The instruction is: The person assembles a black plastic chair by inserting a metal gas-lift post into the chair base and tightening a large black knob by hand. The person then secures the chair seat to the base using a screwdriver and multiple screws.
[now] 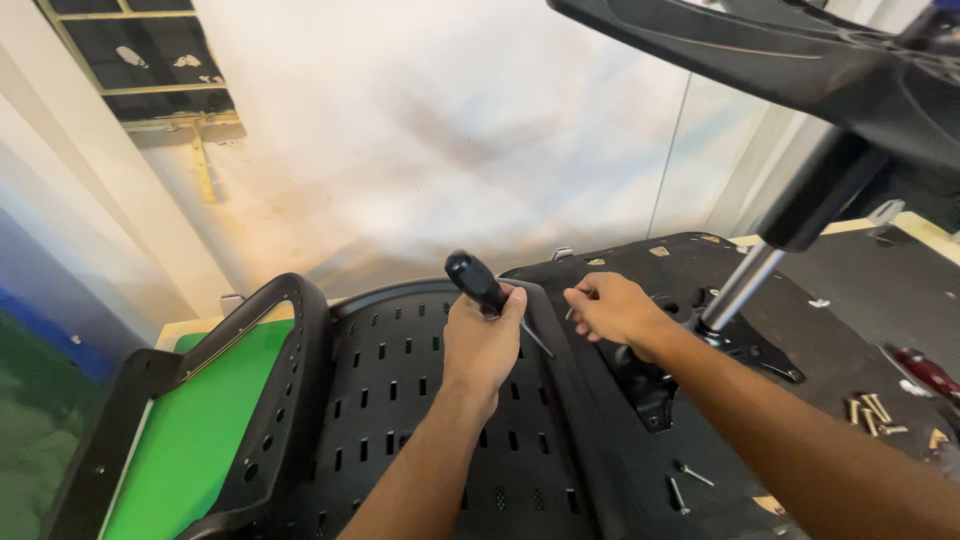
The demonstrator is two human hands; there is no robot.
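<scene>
A: Nearest the camera?

B: My forearms, crossing the slotted black chair back (440, 420). My left hand (482, 345) is clamping the screwdriver (478, 284), its tip angling toward the seat joint.

A: And the right hand (612, 310)?

B: Fingers curling together at the joint, steadying a fastener I cannot make out. Loose screws (872, 412) are lying within reach.

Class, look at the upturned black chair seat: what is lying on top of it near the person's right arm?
On the chair seat lie loose bolts and two screws. The right hand and its forearm cover part of the seat, so anything beneath them cannot be seen.
</scene>
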